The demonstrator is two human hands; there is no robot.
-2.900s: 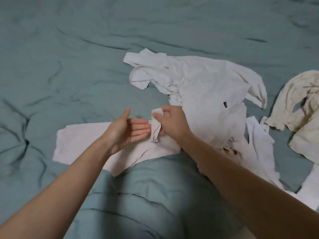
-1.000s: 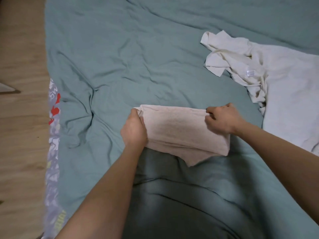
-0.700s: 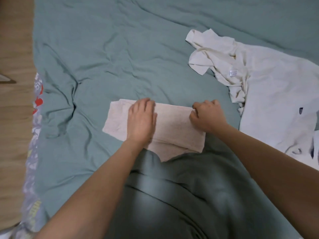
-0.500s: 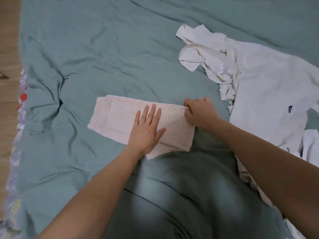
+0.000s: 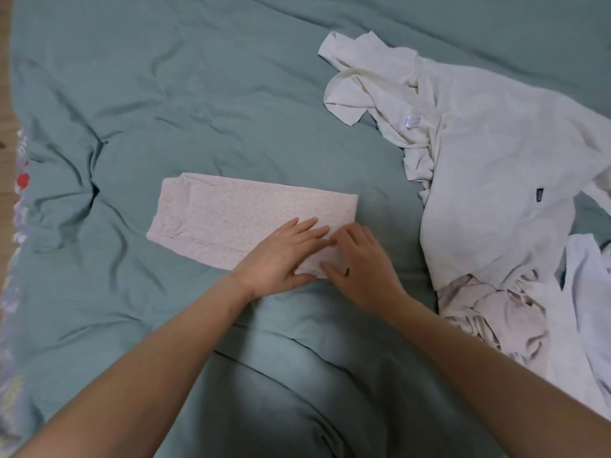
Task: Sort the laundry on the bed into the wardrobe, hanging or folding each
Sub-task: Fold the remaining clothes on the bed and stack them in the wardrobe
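1. The pink folded garment (image 5: 238, 223) lies flat on the teal bed sheet (image 5: 198, 110), a long strip, likely laid out so it can be folded shorter.
2. The left hand (image 5: 281, 256) rests flat on its near right end, fingers straight — apparently pinning the layers so they do not slide.
3. The right hand (image 5: 360, 262) sits just beside it, touching the same end with loosely spread fingers and gripping nothing — probably smoothing it.
4. The white shirt (image 5: 489, 180) and the rest of the unsorted heap (image 5: 496, 312) lie apart to the right, not yet folded.
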